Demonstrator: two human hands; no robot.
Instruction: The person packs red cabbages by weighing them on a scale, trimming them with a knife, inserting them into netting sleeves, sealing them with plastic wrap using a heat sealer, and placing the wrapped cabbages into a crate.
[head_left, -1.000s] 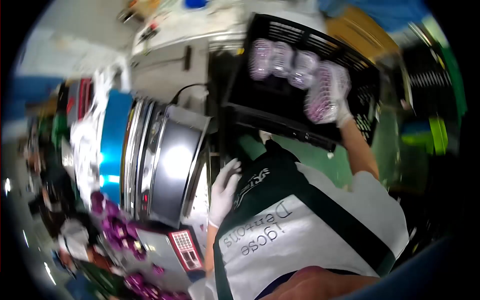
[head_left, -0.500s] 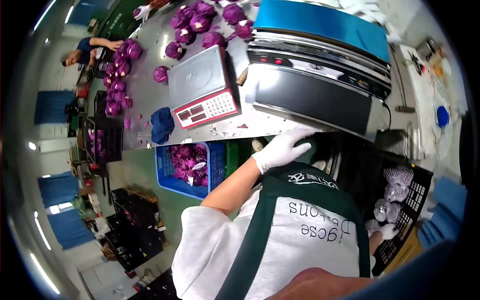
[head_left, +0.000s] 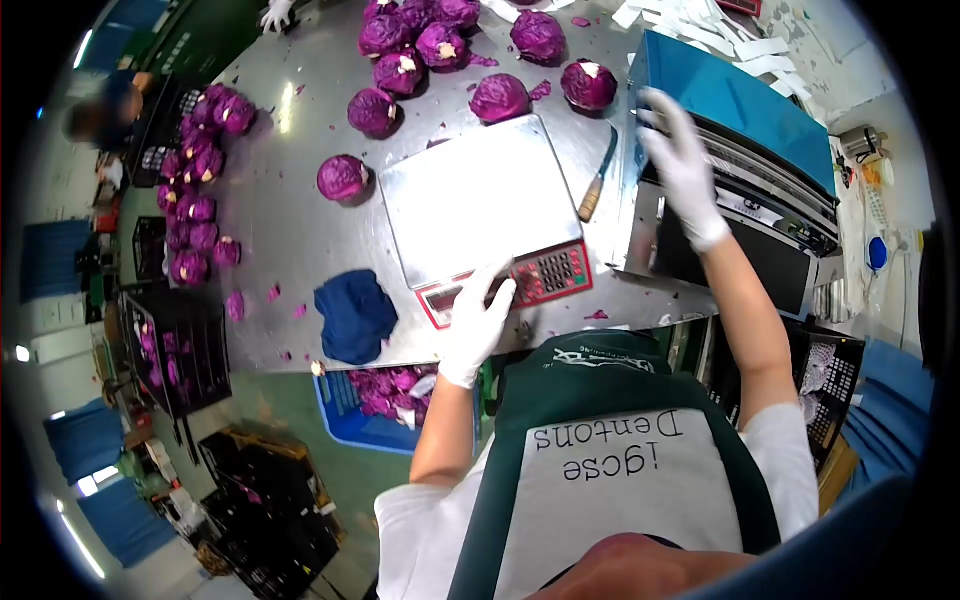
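Note:
My left hand (head_left: 478, 325), in a white glove, is over the front edge of the scale (head_left: 480, 205), by its display and keypad. Its fingers and thumb are apart, with nothing in them. Further right, my white-gloved right hand (head_left: 682, 165) reaches over the blue and black machine (head_left: 735, 100), fingers stretched out and holding nothing. Between scale and machine lies a knife with a wooden handle (head_left: 592, 197). Beyond the scale sit several red cabbages (head_left: 500, 98), one of them (head_left: 343, 178) close to its left side.
A crumpled blue cloth (head_left: 355, 315) lies left of the scale. Below the table edge stands a blue basket (head_left: 345, 425) of purple leaves. More cabbages (head_left: 200, 160) line the table's left end. White strips (head_left: 750, 45) lie behind the machine. Another person's gloved hand (head_left: 277, 14) shows at the far edge.
My left hand has moved left from in front of the apron to the scale's front. My right hand has left the black crate of netted produce and come up over the machine. The view has shifted.

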